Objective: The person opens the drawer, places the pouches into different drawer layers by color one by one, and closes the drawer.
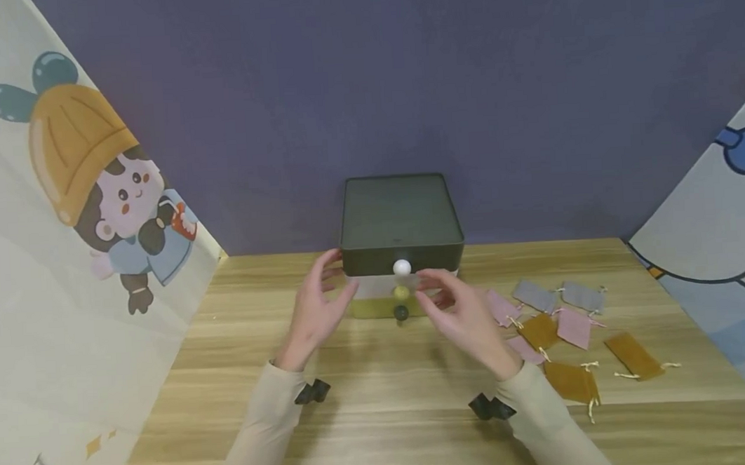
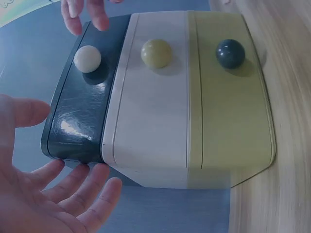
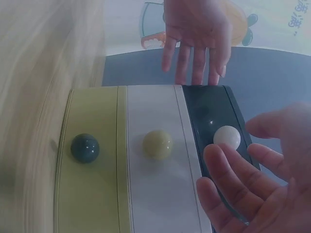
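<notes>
At the table's back edge, the drawer box (image 1: 401, 248) sits between open left hand (image 1: 316, 313) and right hand (image 1: 462, 312), neither gripping; a careless one-sided push could skew it

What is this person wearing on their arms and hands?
Both arms are in long, close-fitting beige sleeves reaching to the wrists. A small black device sits at the left wrist, another at the right. The left hand and right hand are bare, without gloves.
</notes>
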`<state>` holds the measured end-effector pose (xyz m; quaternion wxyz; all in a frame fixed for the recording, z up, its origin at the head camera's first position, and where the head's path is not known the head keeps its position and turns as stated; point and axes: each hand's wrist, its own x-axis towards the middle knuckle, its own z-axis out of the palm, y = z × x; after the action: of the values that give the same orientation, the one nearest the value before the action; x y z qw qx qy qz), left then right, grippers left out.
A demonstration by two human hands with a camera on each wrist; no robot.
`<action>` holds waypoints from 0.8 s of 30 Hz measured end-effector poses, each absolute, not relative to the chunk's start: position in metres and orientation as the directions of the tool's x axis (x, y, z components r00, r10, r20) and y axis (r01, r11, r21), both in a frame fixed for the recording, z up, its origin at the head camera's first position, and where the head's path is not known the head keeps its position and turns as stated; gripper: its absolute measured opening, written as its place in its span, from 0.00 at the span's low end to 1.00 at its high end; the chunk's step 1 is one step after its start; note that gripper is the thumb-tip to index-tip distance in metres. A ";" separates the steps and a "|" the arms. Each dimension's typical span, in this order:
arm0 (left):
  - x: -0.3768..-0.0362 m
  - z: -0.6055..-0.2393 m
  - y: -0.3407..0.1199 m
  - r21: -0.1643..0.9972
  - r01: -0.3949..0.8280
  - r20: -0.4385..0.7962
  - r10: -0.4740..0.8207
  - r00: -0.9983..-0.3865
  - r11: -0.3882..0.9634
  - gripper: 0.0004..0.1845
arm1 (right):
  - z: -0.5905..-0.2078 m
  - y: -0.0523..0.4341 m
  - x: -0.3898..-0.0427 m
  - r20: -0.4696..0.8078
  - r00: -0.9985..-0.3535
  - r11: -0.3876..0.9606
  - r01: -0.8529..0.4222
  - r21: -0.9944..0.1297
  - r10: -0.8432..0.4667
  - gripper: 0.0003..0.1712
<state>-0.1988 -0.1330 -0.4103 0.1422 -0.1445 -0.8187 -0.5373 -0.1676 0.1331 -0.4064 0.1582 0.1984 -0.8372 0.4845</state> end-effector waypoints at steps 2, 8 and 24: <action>-0.199 -0.410 -0.133 0.846 0.384 0.387 0.069 -0.919 0.369 0.35 | -0.406 0.130 -0.170 0.447 -0.876 0.446 -0.478 -0.757 -0.181 0.20; -0.197 -0.409 -0.133 0.853 0.397 0.398 0.071 -0.915 0.337 0.34 | -0.404 0.124 -0.175 0.423 -0.890 0.435 -0.453 -0.778 -0.171 0.19; -0.194 -0.411 -0.131 0.852 0.418 0.417 0.074 -0.906 0.314 0.31 | -0.412 0.110 -0.192 0.416 -0.901 0.335 -0.432 -0.837 -0.123 0.20</action>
<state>-0.1942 -0.1306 -0.4106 0.1522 -0.1547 -0.7961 -0.5649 -0.1923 0.1098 -0.4117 0.1405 0.1724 -0.8048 0.5503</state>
